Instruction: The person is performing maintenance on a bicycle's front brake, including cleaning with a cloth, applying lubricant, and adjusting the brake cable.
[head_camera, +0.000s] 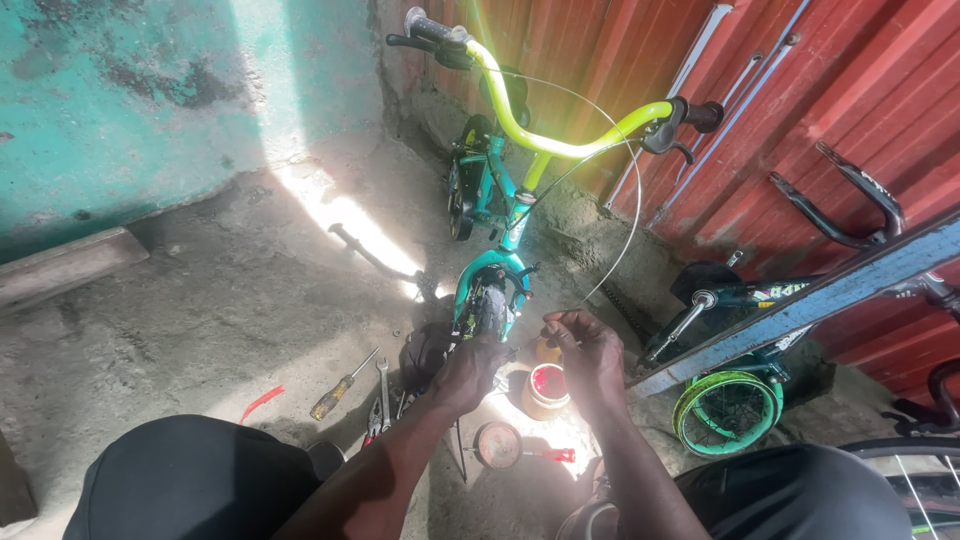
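A small teal bicycle (497, 185) with a yellow-green handlebar (560, 140) stands in front of me, its front wheel (487, 305) facing me. My left hand (466, 372) rests on the front tyre and grips it. My right hand (585, 350) pinches the end of a thin brake cable (628, 215) that loops up to the right brake lever. Just below my hands sits an open tub of red grease (546, 389).
A screwdriver (340, 386), a spanner (384, 392) and pliers lie on the concrete floor at the left. A round lid (497, 445) lies near my knees. Another small bike with a green wheel (727, 410) leans at the right against a red corrugated wall, under a blue beam (800, 305).
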